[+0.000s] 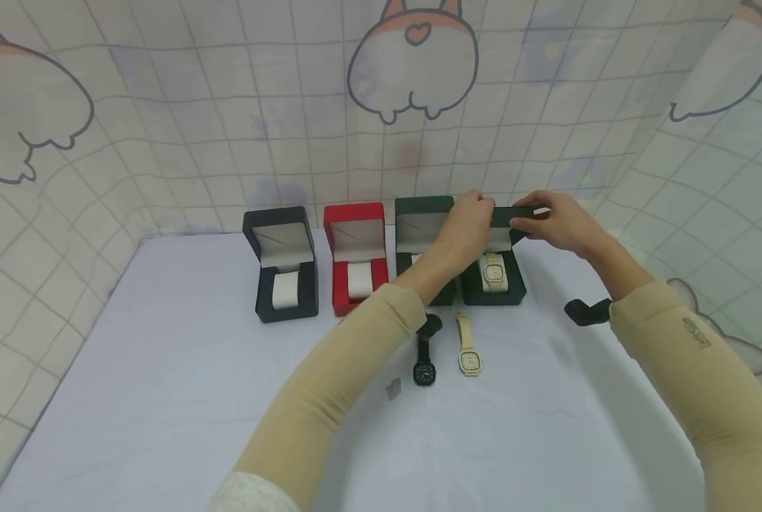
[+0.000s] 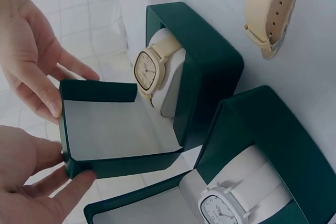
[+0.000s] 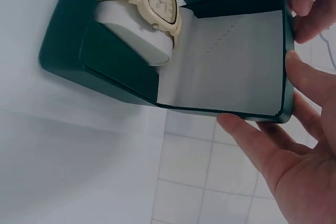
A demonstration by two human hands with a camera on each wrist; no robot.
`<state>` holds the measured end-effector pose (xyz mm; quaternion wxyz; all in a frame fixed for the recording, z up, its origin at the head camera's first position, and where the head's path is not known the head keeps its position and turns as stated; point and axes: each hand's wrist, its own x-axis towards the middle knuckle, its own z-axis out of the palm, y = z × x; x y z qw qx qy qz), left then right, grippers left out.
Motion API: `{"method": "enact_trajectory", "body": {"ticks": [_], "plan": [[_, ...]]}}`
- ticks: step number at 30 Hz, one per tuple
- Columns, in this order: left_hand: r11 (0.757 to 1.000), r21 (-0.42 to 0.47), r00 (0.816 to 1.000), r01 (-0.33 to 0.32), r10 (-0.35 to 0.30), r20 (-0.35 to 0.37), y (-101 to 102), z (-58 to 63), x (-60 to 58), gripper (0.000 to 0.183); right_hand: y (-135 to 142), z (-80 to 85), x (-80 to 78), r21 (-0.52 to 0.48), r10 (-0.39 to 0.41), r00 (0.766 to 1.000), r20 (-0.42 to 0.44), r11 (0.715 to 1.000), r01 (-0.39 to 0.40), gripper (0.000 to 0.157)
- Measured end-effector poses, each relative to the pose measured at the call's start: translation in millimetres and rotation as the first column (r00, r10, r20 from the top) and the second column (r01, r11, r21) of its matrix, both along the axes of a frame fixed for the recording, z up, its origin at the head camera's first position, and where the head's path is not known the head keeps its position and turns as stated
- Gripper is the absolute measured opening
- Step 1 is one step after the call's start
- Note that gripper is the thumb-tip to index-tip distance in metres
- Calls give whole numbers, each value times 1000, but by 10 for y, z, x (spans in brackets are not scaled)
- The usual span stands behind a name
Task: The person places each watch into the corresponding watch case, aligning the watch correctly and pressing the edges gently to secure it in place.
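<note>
At the right end of a row stands an open green watch box [image 1: 514, 284]. A beige watch [image 2: 149, 71] is wrapped round its white cushion. My left hand [image 1: 467, 227] and right hand [image 1: 556, 222] hold the raised lid [image 3: 226, 66] at its two corners. In the right wrist view, thumb and fingers of my right hand [image 3: 299, 156] pinch the lid's edge. My left hand [image 2: 37, 171] grips the other corner in the left wrist view. Beside this box is another open green box [image 2: 278, 124] with a white watch [image 2: 223, 208], partly hidden by my left arm in the head view.
Left along the row stand an open red box [image 1: 355, 213] and an open black box [image 1: 268, 217], each with a white cushion. In front lie a black watch [image 1: 424, 372] and a beige watch [image 1: 469, 361]. A small grey piece [image 1: 393, 388] lies nearby. A patterned curtain [image 1: 278, 128] hangs behind.
</note>
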<state>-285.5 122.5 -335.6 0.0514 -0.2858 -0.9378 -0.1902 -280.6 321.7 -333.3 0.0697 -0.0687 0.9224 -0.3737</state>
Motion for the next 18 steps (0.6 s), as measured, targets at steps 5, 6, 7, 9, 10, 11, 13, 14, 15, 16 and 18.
{"method": "enact_trajectory", "body": {"ticks": [5,6,7,9,10,11,13,14,15,16,18], "plan": [[1000,-7,1000,-1,1,-11,-20,-21,-4,22,-4,-36,47,9,-8,1000,-12,1000,8,57],[1000,-4,1000,3,-3,-12,-27,-26,0,24,-3,-41,57,7,-9,1000,-14,1000,9,56],[1000,1,1000,6,-6,-11,-32,-32,3,25,-1,-47,67,4,-7,1000,-15,1000,7,56],[1000,8,1000,18,-18,-13,-46,-42,16,28,4,-55,90,-1,-4,1000,-19,1000,4,56],[1000,11,1000,24,-23,-11,-49,-46,21,29,9,-60,100,0,-2,1000,-23,1000,2,56],[1000,11,1000,28,-28,-7,-51,-49,27,30,10,-62,111,4,-2,1000,-31,1000,2,55],[999,2,999,33,-33,3,-51,-54,38,32,9,-70,131,19,-5,999,-44,1000,6,54],[999,-7,999,35,-35,8,-52,-56,43,33,9,-76,140,28,-7,999,-53,1000,8,52],[999,-13,999,37,-37,14,-53,-59,47,33,8,-84,150,35,-9,998,-62,999,11,51],[999,-19,999,41,-40,18,-54,-60,53,34,10,-95,159,44,-10,998,-70,999,13,50],[999,-24,999,48,-47,26,-62,-64,64,33,14,-118,177,58,-18,996,-85,998,23,49]]}}
